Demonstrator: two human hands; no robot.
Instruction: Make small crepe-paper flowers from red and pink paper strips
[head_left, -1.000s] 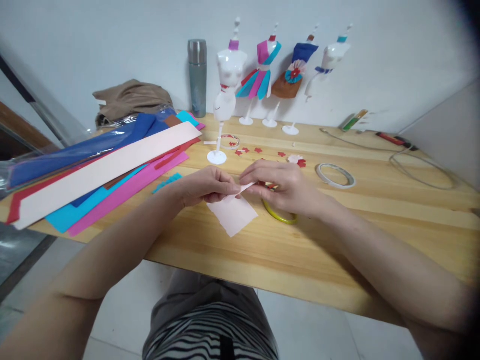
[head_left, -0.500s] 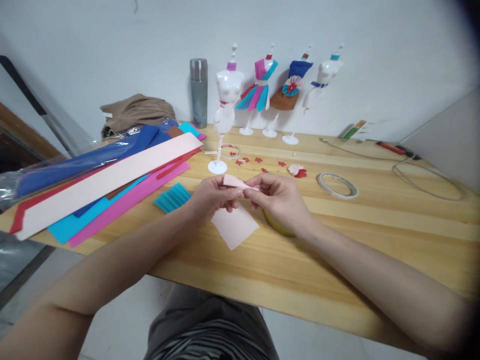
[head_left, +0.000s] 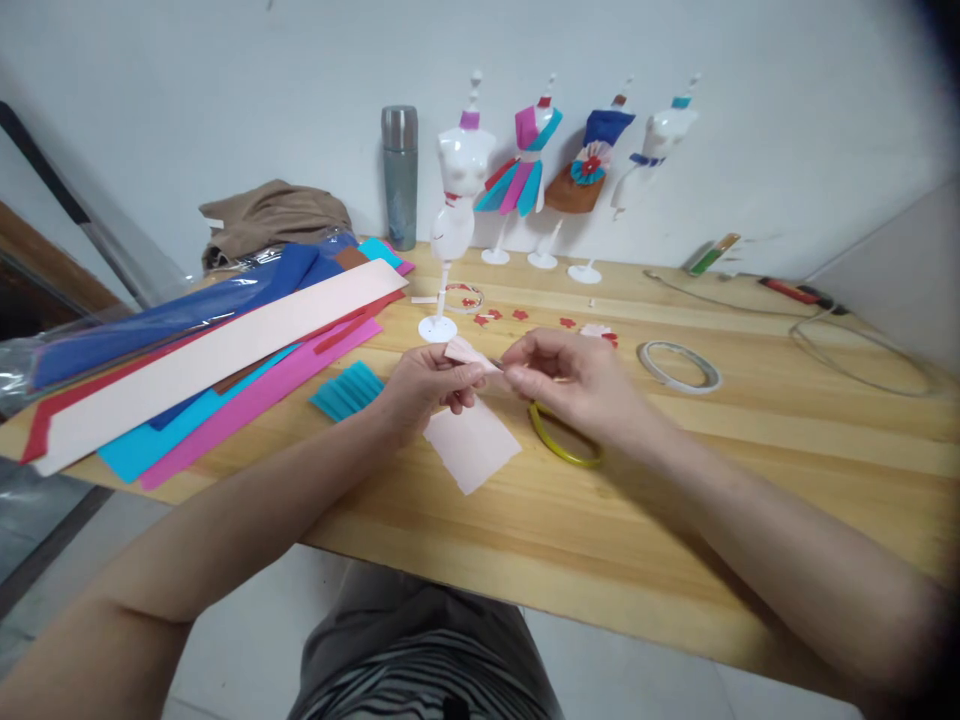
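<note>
pleating looks partway: left hand (head_left: pixel 426 384) and right hand (head_left: pixel 574 378) pinch fluted pale-pink paper (head_left: pixel 468 353); flat pale-pink paper square (head_left: pixel 474 450), below frame centre, lies unpleated.

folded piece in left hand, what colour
The folded piece is pale pink, clearest in the head view.

Pale pink paper (head_left: pixel 466 352), creased into pleats, fanned wide at one end. Pinched aloft in left hand (head_left: pixel 427 385); narrow end by right hand's (head_left: pixel 566 375) fingertips.
</note>
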